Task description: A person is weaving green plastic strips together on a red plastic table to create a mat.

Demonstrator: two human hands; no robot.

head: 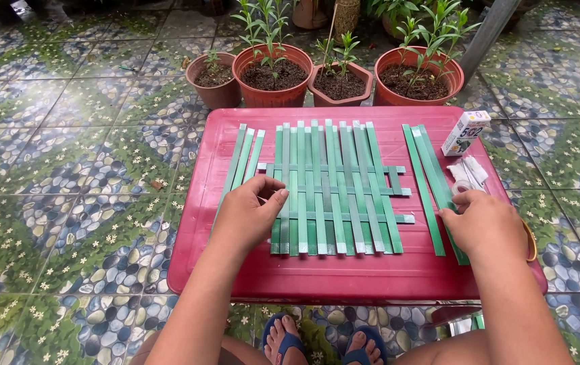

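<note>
A mat of woven green strips [336,189] lies in the middle of a low red plastic table [344,280]. My left hand [248,215] rests on the mat's left edge, fingertips pinching the outer vertical strips. Loose green strips [241,162] lie just left of that hand. My right hand [483,222] sits on the table's right side, fingers on a bundle of loose green strips [428,169]. A roll of clear tape [464,187] lies right by its fingertips.
A small white box [466,132] stands at the table's far right corner, with white wrappers [469,170] below it. Several terracotta pots with plants [273,74] line the table's far edge. A grey post [489,30] rises at the back right. My feet in blue sandals [283,341] show under the table.
</note>
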